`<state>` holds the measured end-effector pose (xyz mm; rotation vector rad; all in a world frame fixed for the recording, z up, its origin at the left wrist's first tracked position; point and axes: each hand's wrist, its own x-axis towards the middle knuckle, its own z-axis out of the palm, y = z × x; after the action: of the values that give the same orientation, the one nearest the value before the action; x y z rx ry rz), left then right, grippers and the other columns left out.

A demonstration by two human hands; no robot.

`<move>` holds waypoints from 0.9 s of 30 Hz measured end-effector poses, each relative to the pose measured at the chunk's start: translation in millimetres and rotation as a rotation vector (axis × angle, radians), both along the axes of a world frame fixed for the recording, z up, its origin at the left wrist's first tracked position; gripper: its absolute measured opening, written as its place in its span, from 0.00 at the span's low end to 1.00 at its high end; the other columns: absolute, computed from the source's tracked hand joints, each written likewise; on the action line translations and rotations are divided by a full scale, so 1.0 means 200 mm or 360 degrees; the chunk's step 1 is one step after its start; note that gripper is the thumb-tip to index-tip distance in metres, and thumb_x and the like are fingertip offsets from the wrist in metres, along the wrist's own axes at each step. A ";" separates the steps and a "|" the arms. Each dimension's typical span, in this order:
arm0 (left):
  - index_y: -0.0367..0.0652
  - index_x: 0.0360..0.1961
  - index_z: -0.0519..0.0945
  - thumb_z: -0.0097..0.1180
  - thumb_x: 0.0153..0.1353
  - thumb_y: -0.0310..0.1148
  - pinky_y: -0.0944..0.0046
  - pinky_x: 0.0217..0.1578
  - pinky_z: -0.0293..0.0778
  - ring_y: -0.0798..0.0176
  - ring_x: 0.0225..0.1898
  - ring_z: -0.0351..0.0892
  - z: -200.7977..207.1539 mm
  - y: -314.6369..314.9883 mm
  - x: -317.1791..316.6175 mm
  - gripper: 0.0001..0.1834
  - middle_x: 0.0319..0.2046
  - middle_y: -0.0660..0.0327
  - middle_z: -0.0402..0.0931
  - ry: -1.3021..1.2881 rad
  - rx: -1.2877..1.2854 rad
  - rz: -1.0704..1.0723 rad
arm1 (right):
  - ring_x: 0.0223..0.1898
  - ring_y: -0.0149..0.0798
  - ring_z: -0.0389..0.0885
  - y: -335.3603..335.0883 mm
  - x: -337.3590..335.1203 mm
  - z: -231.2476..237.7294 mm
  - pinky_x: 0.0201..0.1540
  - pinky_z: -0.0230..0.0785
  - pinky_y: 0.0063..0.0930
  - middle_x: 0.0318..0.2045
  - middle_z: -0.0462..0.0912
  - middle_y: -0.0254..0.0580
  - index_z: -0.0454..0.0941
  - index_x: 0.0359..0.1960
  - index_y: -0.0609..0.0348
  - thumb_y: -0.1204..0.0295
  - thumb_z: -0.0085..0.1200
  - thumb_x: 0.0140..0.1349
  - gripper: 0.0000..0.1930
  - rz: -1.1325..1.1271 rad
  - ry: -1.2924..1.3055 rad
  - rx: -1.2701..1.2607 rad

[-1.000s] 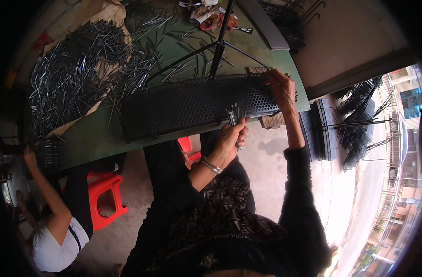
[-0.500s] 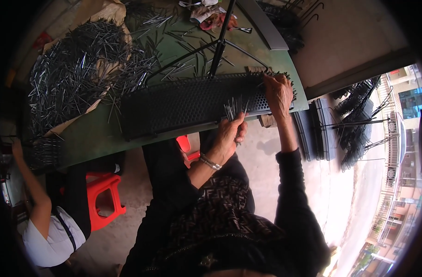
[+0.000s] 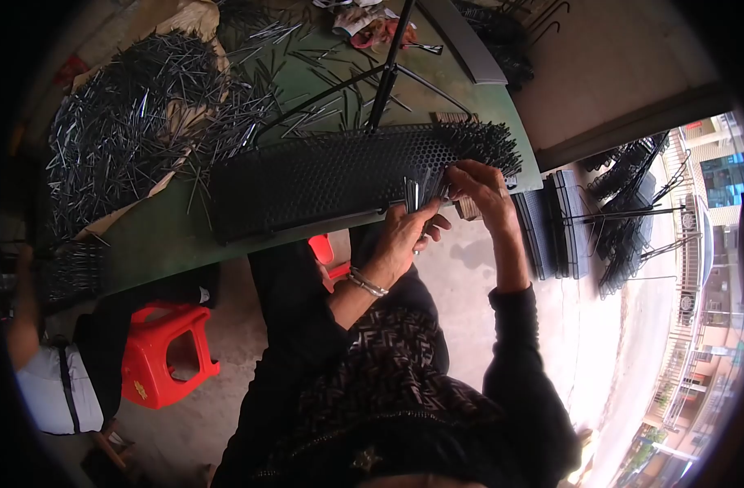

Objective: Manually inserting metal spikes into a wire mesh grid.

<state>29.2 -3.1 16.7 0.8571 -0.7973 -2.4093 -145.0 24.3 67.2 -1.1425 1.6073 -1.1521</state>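
My left hand (image 3: 400, 240) is closed round a bundle of thin dark strips (image 3: 412, 195) whose ends stick up past the thumb. Close beside it, the fingers of my right hand (image 3: 487, 197) are pinched together at the edge of that bundle; what sits between them is too small to make out. Both hands are at the near edge of a long black perforated panel (image 3: 307, 175) lying on the table. At the panel's right end many short dark strips (image 3: 487, 148) stand up in a dense patch out of the holes.
A big heap of loose strips (image 3: 132, 122) lies on brown paper at the left of the green table (image 3: 156, 252). A black metal stand (image 3: 381, 98) rises behind the panel. Red stools (image 3: 164, 358) stand below. A person in a white top (image 3: 54, 390) is at left; grey panels (image 3: 551, 224) hang right.
My right hand has drawn back from the standing strips to the bundle in my left hand, uncovering the patch. The person at left has shifted further left.
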 end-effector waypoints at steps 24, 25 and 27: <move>0.43 0.46 0.78 0.57 0.65 0.40 0.78 0.12 0.48 0.63 0.30 0.86 0.03 -0.03 -0.01 0.14 0.33 0.55 0.84 -0.0088 -0.0027 -0.0134 | 0.29 0.29 0.81 0.03 -0.04 0.00 0.35 0.74 0.21 0.27 0.81 0.37 0.78 0.35 0.66 0.68 0.55 0.64 0.11 -0.0043 -0.0168 0.0129; 0.44 0.47 0.78 0.57 0.65 0.40 0.78 0.12 0.48 0.62 0.32 0.86 0.03 -0.03 -0.01 0.14 0.33 0.56 0.84 -0.0094 -0.0031 -0.0124 | 0.29 0.29 0.81 0.03 -0.04 0.00 0.35 0.74 0.21 0.27 0.81 0.37 0.78 0.35 0.66 0.68 0.55 0.64 0.11 -0.0044 -0.0169 0.0128; 0.44 0.47 0.78 0.57 0.65 0.41 0.77 0.12 0.47 0.62 0.32 0.86 0.04 -0.03 -0.01 0.14 0.34 0.56 0.84 -0.0111 -0.0049 -0.0136 | 0.28 0.29 0.82 0.03 -0.04 -0.01 0.34 0.74 0.21 0.26 0.81 0.38 0.78 0.35 0.66 0.68 0.55 0.64 0.10 -0.0004 -0.0126 0.0150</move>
<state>26.5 -9.1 24.2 0.9167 -0.9129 -2.4458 -153.9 30.2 64.7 -1.0224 1.5858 -1.0978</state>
